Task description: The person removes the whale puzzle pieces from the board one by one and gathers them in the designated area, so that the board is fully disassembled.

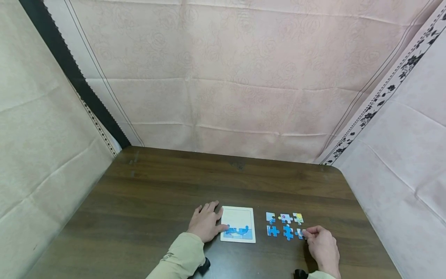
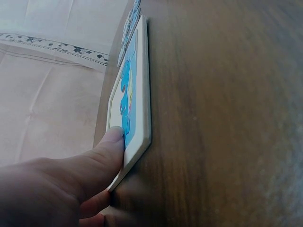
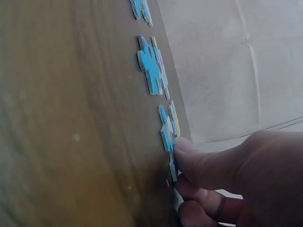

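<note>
Pale cloth with faint rose patterns (image 1: 237, 69) hangs behind a brown wood-grain table (image 1: 167, 186), on which a cream, near-square puzzle tray (image 1: 238, 215) lies between the hands, a blue picture strip (image 1: 240, 233) filling its lower part. Fingers spread at the tray's left edge, the left hand (image 1: 206, 224) rests its thumb on top, while the right hand (image 1: 323, 246) appears to pinch a small blue-and-white jigsaw piece (image 1: 299, 233), nearest among the flat, colourful loose pieces (image 1: 288, 233). Picking up or arranging that piece seems the step in hand; a next move would call for a firm edge grip.
</note>
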Action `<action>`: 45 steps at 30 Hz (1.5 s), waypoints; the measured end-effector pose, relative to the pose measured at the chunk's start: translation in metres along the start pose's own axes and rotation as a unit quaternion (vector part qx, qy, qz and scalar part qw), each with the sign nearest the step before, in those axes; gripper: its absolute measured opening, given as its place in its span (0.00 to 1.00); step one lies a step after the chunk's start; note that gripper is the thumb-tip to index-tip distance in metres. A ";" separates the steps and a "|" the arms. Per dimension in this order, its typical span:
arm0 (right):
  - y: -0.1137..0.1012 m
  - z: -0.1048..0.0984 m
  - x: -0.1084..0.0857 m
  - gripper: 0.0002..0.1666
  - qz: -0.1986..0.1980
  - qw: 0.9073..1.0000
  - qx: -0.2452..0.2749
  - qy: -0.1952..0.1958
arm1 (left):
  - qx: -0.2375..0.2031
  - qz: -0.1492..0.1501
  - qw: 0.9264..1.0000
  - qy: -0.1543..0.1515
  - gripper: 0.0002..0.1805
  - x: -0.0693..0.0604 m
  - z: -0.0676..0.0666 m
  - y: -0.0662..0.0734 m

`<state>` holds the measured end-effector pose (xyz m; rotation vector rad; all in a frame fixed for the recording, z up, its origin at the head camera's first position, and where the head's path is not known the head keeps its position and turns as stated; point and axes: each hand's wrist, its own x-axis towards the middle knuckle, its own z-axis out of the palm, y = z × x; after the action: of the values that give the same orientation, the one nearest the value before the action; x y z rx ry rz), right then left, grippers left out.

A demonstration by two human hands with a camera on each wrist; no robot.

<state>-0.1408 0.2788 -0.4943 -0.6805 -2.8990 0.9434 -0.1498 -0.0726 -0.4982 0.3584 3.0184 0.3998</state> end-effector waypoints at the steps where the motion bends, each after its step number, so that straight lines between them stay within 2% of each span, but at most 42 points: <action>1: 0.000 0.000 0.000 0.12 0.002 1.000 0.001 0.000 | 0.001 -0.001 1.000 -0.001 0.39 0.000 0.000 0.000; 16: -0.002 0.005 0.001 0.11 0.021 0.999 0.020 0.026 | 0.002 -0.001 1.000 -0.004 0.39 0.001 0.000 0.000; 23: -0.005 0.003 0.000 0.12 0.028 0.999 0.032 0.023 | 0.001 0.003 1.000 -0.004 0.39 0.000 0.001 0.000; 28: -0.009 0.001 -0.004 0.12 -0.004 0.999 0.031 0.027 | 0.000 0.004 1.000 -0.002 0.39 -0.001 0.000 -0.001; 39: -0.036 0.012 -0.014 0.14 -0.073 0.996 0.040 -0.014 | -0.001 -0.002 1.000 -0.006 0.39 0.000 -0.002 0.000; 45: -0.052 0.022 -0.024 0.10 -0.119 0.992 0.041 0.002 | 0.004 -0.001 1.000 -0.008 0.39 -0.001 -0.002 0.001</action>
<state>-0.1435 0.2194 -0.4802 -0.3215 -2.8357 1.0194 -0.1493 -0.0722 -0.4955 0.3560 3.0058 0.3821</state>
